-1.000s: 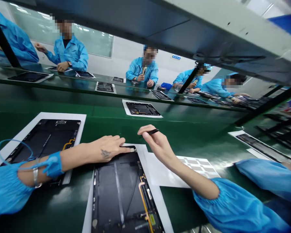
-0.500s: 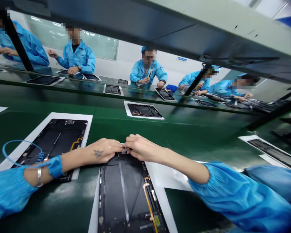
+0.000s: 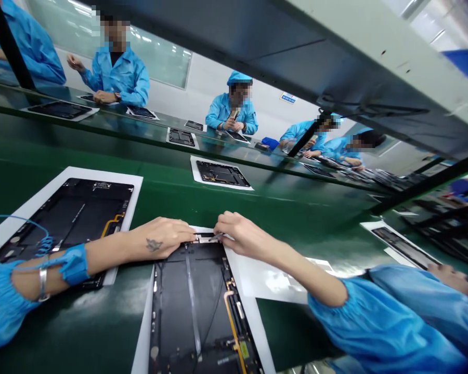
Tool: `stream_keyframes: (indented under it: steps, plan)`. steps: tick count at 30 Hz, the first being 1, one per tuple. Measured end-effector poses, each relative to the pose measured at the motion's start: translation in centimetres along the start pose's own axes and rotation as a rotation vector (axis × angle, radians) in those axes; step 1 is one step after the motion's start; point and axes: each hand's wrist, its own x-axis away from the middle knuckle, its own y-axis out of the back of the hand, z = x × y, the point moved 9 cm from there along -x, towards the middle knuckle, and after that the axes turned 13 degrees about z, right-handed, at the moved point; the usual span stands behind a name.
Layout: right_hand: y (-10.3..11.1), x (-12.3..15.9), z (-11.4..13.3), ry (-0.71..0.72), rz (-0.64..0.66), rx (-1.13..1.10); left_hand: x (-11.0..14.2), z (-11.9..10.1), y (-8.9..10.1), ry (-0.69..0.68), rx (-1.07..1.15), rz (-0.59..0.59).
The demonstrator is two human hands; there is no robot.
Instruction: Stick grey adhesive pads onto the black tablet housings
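The left hand (image 3: pixel 167 236) lies half-curled, fingertips at the top edge of the open black tablet-like housing (image 3: pixel 195 306), which is on white paper. The right hand (image 3: pixel 237 234), just apart, pinches a thin pointed tool (image 3: pixel 215 238) there. The blue-and-yellow wall sign (image 3: pixel 287 97) is too small for reading.

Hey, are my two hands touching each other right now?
Apart. The head view shows the left hand and right hand with a gap between their fingertips, a pale strip visible there.

Left hand (image 3: pixel 167 238) palm down, right hand (image 3: pixel 237 234) fingers pinched, forearms angled inward
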Motion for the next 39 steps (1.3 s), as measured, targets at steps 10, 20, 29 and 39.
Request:
stream_keyframes:
  steps: [10, 20, 29, 39]
  plan:
    - [-2.3, 3.3, -0.5, 0.009, -0.183, -0.282, -0.2, 0.1, -0.2, 0.026, -0.026, -0.001]
    - [-1.4, 0.6, 0.5, 0.062, -0.228, -0.305, -0.2, 0.2, -0.1, 0.010, 0.081, -0.021]
    - [-1.7, 1.1, -0.3, 0.025, -0.274, -0.280, 0.6, 2.5, -0.4, 0.219, 0.064, -0.015]
    - [-1.5, 5.5, -6.9, -0.310, -0.825, -0.519, 2.4, 6.2, 3.2, 0.526, 0.072, 0.051]
